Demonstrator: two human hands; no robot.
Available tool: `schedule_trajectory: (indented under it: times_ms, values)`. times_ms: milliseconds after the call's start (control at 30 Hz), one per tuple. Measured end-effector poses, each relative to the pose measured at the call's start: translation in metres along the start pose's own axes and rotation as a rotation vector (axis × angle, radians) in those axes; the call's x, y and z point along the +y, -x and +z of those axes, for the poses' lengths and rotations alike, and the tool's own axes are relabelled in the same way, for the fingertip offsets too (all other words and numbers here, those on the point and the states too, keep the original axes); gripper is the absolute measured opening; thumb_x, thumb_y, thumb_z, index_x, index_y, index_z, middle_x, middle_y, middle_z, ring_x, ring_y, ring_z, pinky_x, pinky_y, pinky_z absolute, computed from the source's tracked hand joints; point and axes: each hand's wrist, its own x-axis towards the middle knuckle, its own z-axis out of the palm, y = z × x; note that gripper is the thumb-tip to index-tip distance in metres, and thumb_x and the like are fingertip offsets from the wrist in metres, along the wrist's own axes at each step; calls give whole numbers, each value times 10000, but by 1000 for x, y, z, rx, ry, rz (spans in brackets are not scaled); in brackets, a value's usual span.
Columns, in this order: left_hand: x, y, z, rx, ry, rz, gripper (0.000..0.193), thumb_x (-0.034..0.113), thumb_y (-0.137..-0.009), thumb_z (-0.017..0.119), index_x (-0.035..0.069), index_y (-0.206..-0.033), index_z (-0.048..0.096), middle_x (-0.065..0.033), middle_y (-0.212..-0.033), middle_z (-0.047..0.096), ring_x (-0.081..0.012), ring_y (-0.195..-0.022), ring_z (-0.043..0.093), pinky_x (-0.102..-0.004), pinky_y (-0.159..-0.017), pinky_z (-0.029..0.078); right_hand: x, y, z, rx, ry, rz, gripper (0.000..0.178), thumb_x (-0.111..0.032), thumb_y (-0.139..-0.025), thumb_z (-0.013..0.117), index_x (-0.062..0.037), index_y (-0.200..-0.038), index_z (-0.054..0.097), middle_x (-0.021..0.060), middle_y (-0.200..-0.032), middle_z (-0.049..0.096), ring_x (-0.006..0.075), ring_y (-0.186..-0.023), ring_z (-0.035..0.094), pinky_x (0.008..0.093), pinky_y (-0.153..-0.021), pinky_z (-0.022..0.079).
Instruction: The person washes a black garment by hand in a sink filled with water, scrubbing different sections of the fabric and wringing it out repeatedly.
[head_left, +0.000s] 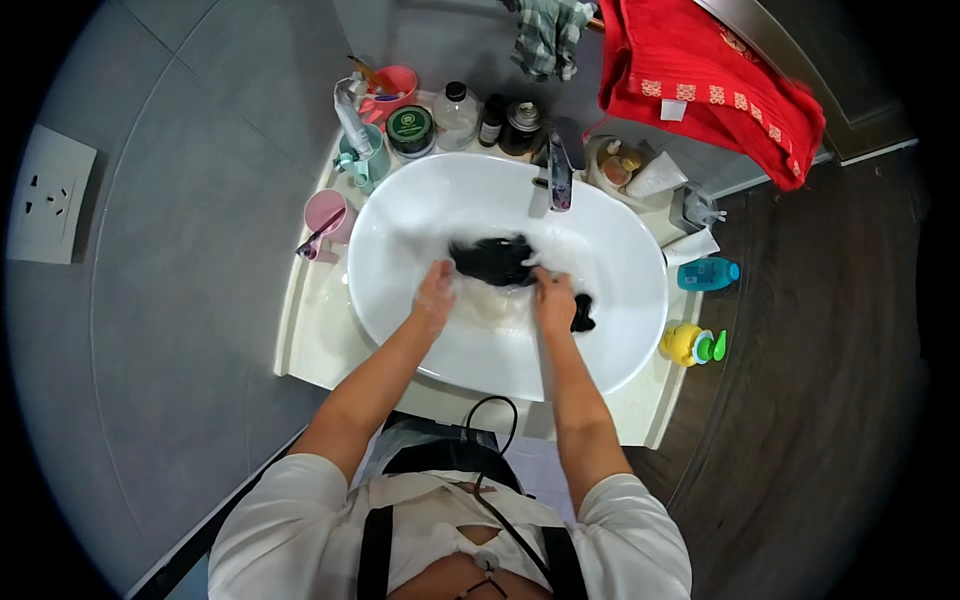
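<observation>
In a white oval basin [385,215], a dark wet cloth [490,262] lies in cloudy, sudsy water. At its left edge is my left hand [435,292], wet and slightly blurred; whether its fingers grip the cloth cannot be made out. My right hand [553,298] has its fingers closed on the cloth's right edge. Beside that hand, against the basin's right slope, rests a smaller black piece of cloth [583,313]. Over the back rim hangs a dark metal tap [561,180].
Cups, including a pink cup [325,212], line the counter's left. Behind the basin stand a green-lidded jar [410,130] and a clear bottle [456,118]. A blue bottle [706,274] and yellow pump bottle [688,344] are at right. A red towel [700,90] hangs above.
</observation>
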Motion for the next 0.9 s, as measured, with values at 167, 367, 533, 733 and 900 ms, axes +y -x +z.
schedule_trajectory:
  times_ms: [167,367,533,733,900]
  values:
    - [-2,-1,7,-48,33,-41,463,444,-844,448,136,-1188,423,-26,-1270,376,-207,-1192,327,-420,-958,274,-3,16,22,-177,3,-333,506,-112,-689,587,-58,-1156,400,233,-1061,465,380,-874,525,419,-724,455]
    - [-11,-10,1,-165,87,-65,449,410,-858,434,119,-1197,392,-42,-1267,382,-219,-1145,381,-448,-929,324,3,18,24,-136,19,-157,440,-78,-715,553,-69,-1139,436,165,-1085,460,353,-931,516,406,-768,443]
    - [-12,-4,22,-72,78,-109,392,385,-882,368,116,-1162,429,-56,-1190,459,-235,-1078,449,-429,-894,379,-11,7,18,-65,-223,90,471,-68,-735,520,-57,-1193,408,194,-1122,483,360,-1002,489,416,-823,416]
    - [1,2,39,-188,417,-298,386,399,-873,392,68,-1023,524,-128,-941,574,-274,-851,561,-428,-782,468,-90,45,-40,-151,-818,-406,449,-40,-673,500,-84,-1119,513,168,-1053,555,300,-949,549,316,-827,421]
    - [13,8,49,-408,216,20,333,372,-840,509,63,-960,539,-86,-871,585,-191,-795,564,-340,-741,472,-117,77,-54,-86,-680,-473,331,-118,-672,620,-98,-993,541,124,-928,556,316,-846,543,355,-722,441]
